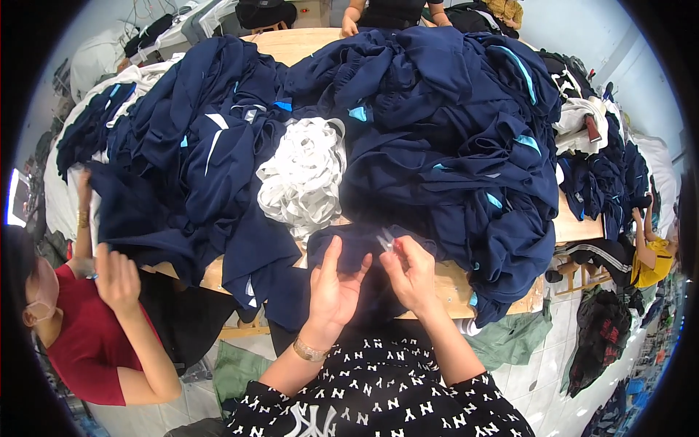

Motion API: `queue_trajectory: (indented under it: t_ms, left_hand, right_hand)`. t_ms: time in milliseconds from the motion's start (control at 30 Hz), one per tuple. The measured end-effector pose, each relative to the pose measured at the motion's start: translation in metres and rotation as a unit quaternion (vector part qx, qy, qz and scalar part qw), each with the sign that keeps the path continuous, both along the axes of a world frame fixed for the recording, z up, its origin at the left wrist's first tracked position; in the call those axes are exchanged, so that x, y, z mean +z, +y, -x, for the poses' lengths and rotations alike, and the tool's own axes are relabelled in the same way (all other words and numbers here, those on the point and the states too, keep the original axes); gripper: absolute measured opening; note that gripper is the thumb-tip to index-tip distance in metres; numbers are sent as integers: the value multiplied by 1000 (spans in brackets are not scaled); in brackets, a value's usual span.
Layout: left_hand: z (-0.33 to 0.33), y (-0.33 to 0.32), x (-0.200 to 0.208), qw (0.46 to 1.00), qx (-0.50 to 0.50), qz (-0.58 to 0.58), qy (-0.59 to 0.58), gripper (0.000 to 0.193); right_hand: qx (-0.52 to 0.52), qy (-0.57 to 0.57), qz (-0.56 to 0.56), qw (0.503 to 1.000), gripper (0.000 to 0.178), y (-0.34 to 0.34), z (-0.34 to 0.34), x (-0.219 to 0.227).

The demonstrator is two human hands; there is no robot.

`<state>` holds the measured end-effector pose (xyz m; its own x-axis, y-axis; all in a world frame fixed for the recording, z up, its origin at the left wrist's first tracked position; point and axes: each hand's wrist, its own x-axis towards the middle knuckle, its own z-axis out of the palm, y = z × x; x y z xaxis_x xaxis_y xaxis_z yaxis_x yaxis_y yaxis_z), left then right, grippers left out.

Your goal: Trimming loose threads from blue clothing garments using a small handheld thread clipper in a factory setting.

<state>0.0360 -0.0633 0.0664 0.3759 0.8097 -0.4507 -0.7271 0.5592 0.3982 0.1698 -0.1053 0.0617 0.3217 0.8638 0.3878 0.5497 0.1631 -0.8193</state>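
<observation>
At the table's near edge, my left hand [333, 291] is palm up, with its thumb and curled fingers around part of a navy garment [349, 244]. Beside it on the right, my right hand [412, 273] is closed on small, pale, see-through thread snips [386, 238], blurred, with their tips over the same cloth. The cloth hangs down off the edge in front of me. Just beyond my hands lies a heap of coiled white bands [302, 171].
Navy garments with light blue trim pile up at the right [451, 153] and left [211, 124] of the wooden table [291, 45]. A co-worker in a red top [95, 342] handles navy cloth at my left. Another person [393, 13] stands across the table.
</observation>
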Motion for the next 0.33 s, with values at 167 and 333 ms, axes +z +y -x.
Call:
queue_trajectory:
  t_ms: [167,333]
  left_hand:
    - [-2,-1,-3,1000,-9,-10,-7,23]
    - [0,-1,0,999,-24,-21,-9,23]
  right_hand:
    - [0,-148,-26,989,29,-2,-7,-10]
    - [8,-221,-28,975,30,1,-9,-8]
